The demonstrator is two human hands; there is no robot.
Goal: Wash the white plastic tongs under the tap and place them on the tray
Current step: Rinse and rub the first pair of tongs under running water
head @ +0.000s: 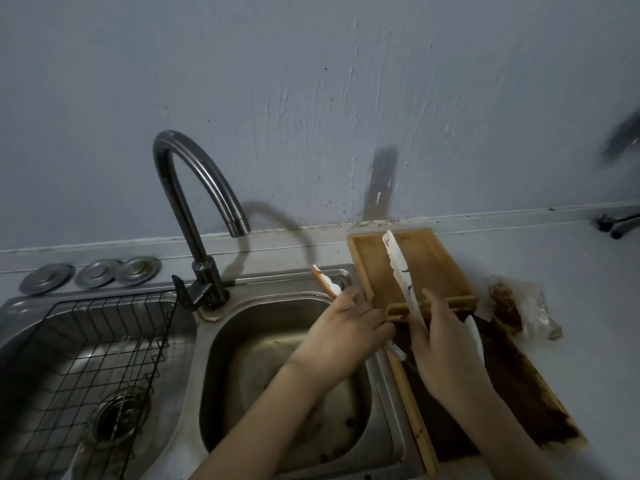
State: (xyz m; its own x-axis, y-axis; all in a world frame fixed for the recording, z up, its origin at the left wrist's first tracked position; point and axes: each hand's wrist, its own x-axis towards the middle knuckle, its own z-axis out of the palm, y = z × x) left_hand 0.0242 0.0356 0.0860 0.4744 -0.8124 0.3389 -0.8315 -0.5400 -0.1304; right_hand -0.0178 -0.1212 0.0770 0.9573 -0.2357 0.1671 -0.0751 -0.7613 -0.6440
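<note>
A long white plastic tong arm (398, 268) with dark specks lies slanted over the small light wooden tray (363, 258), and my right hand (446, 355) pinches its near end. My left hand (346, 330) is closed around a second white arm; its orange-stained tip (325, 282) pokes out over the sink's back corner and its other end (394, 349) shows between my hands. Another white piece (475, 336) shows to the right of my right hand. The curved steel tap (194, 174) stands to the left, with no water running.
The right basin (263, 358) lies under my left arm; the left basin holds a black wire rack (104, 341). A long dark-stained wooden tray (519, 393) sits under my right arm. A plastic bag with brown residue (519, 306) lies to the right, and three metal lids (93, 271) behind the sink.
</note>
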